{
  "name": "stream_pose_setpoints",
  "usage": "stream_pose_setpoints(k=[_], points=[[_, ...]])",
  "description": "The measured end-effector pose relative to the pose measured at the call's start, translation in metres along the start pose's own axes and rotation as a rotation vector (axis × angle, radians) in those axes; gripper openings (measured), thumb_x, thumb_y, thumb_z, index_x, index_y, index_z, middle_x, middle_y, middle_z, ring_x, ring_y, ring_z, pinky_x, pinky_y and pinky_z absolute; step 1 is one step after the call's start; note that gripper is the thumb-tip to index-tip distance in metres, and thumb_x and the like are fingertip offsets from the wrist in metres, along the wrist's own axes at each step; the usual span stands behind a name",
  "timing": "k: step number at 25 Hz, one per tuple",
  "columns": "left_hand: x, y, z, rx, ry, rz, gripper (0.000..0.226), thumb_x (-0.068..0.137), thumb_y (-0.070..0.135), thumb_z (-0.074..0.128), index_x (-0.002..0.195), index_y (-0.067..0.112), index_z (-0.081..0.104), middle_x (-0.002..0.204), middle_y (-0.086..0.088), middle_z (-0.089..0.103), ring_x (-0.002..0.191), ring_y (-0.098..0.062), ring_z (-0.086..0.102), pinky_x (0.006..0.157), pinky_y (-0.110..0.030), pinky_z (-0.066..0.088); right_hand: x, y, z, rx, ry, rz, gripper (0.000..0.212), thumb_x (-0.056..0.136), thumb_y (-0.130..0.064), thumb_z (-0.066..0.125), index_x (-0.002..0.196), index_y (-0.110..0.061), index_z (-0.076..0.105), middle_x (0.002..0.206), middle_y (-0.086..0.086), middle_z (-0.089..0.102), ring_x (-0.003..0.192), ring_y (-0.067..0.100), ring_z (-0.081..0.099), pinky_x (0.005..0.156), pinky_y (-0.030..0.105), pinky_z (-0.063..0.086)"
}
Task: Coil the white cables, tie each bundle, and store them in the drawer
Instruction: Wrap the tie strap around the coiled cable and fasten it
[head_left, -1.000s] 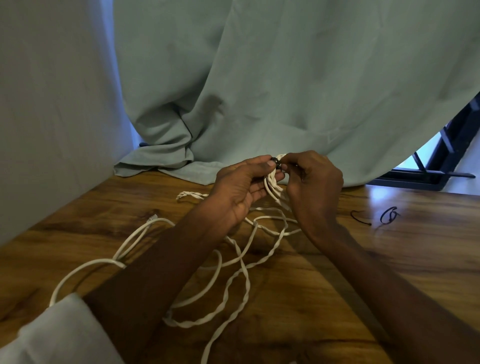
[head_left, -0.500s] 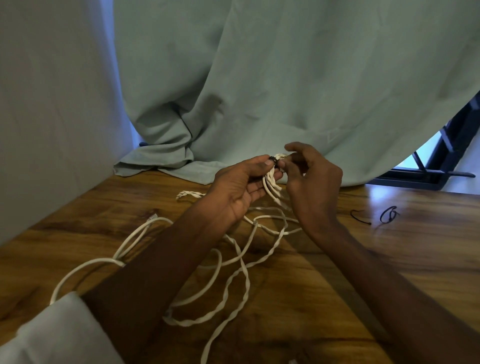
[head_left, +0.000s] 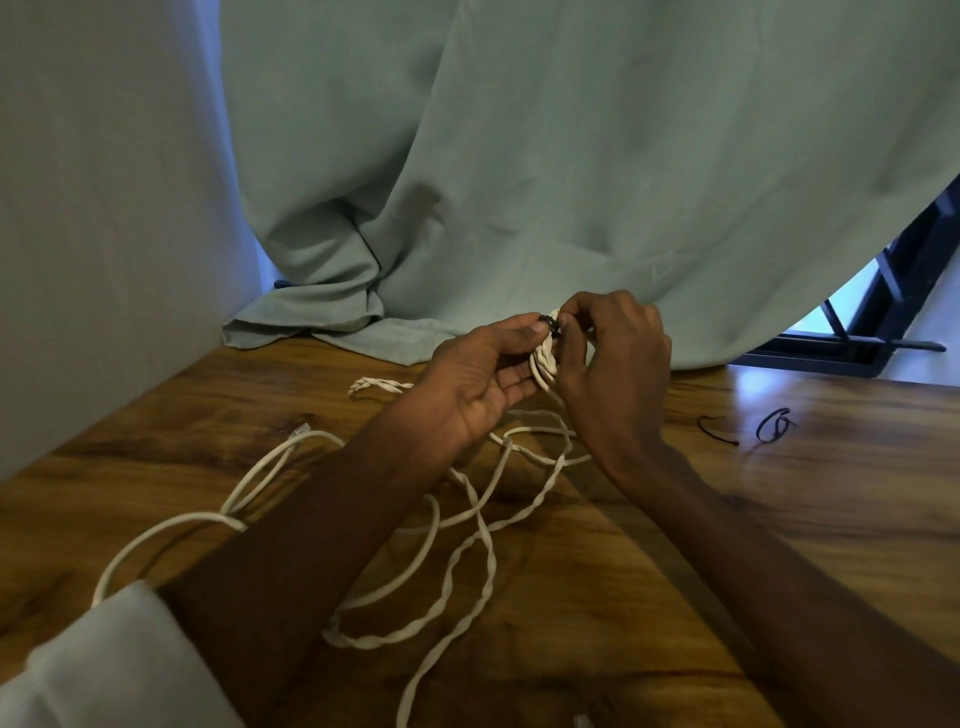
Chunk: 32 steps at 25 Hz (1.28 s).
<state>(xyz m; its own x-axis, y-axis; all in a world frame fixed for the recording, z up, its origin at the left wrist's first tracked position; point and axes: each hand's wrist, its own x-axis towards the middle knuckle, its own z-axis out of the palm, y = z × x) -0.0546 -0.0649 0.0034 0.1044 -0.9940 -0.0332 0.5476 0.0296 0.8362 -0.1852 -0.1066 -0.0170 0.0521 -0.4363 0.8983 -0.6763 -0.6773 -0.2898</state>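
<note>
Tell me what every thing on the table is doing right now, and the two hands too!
left hand: pinches the black tie on the bundle.
right hand: fingers curled, gripping the bundle top.
white cable bundle: held up between both hands, black tie round its top.
loose white cables: uncoiled, sprawled in loops on the wooden table.
spare black ties: lying untouched on the table, right of the hands.
curtain: hanging, hem bunched on the table.

One head-worn view — forward and down, close over the wooden table (head_left: 779, 519).
</note>
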Motion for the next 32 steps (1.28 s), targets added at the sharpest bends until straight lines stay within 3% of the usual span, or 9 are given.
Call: stream_pose_setpoints(k=[5,13,17,23,27,32], points=[[-0.0022,-0.0001,0.0011,-0.014,-0.003,0.001,0.022,0.095,-0.003,0.065,0.116,0.002,0.071,0.105,-0.017,0.077,0.088,-0.023,0.076,0.081,-0.036,0.064,-0.0004,0.0021,0.0008,-0.044,-0.017,-0.053,0.018,0.094,-0.021,0.055,0.102,-0.013,0.069,0.096,0.006,0.065,0.084,0.026,0.059,0.072,0.043,0.047],[-0.0015,0.0007,-0.0030,-0.073,0.033,-0.021,0.029,0.098,-0.002,0.061,0.126,0.001,0.067,0.094,-0.014,0.077,0.078,-0.021,0.077,0.078,-0.036,0.064,-0.0015,0.0055,0.0041,0.202,-0.033,0.049,0.014,0.091,-0.015,0.074,0.104,-0.019,0.076,0.099,-0.005,0.072,0.092,0.015,0.065,0.082,0.050,0.055],[-0.0013,0.0002,-0.0026,-0.091,0.021,-0.027,0.031,0.099,-0.002,0.060,0.129,0.001,0.066,0.100,-0.014,0.076,0.084,-0.021,0.076,0.082,-0.037,0.062,-0.0015,0.0056,0.0030,0.076,-0.013,0.041,0.012,0.092,-0.025,0.073,0.103,-0.022,0.076,0.102,-0.002,0.068,0.095,0.018,0.060,0.081,0.046,0.051],[-0.0002,0.0012,-0.0042,-0.024,0.012,-0.019,0.027,0.095,-0.002,0.066,0.121,0.002,0.069,0.103,-0.016,0.078,0.090,-0.023,0.077,0.088,-0.039,0.063,-0.0018,0.0053,0.0023,-0.039,-0.059,-0.044,0.015,0.096,-0.021,0.063,0.108,-0.019,0.071,0.107,0.000,0.064,0.096,0.022,0.057,0.080,0.038,0.040],[0.0016,0.0005,-0.0060,-0.004,0.029,-0.032,0.034,0.096,-0.002,0.064,0.129,0.001,0.066,0.103,-0.017,0.078,0.085,-0.023,0.078,0.080,-0.039,0.065,0.0035,0.0073,0.0015,-0.104,-0.103,-0.153,0.018,0.092,-0.019,0.060,0.105,-0.021,0.072,0.103,-0.003,0.065,0.092,0.021,0.059,0.081,0.039,0.038],[0.0019,0.0041,-0.0084,-0.039,0.046,-0.033,0.032,0.099,-0.003,0.058,0.129,0.000,0.065,0.106,-0.019,0.077,0.082,-0.024,0.078,0.080,-0.040,0.064,0.0034,0.0078,0.0030,0.111,-0.113,-0.026,0.015,0.093,-0.014,0.071,0.106,-0.021,0.073,0.106,-0.002,0.065,0.098,0.019,0.061,0.082,0.050,0.052]])
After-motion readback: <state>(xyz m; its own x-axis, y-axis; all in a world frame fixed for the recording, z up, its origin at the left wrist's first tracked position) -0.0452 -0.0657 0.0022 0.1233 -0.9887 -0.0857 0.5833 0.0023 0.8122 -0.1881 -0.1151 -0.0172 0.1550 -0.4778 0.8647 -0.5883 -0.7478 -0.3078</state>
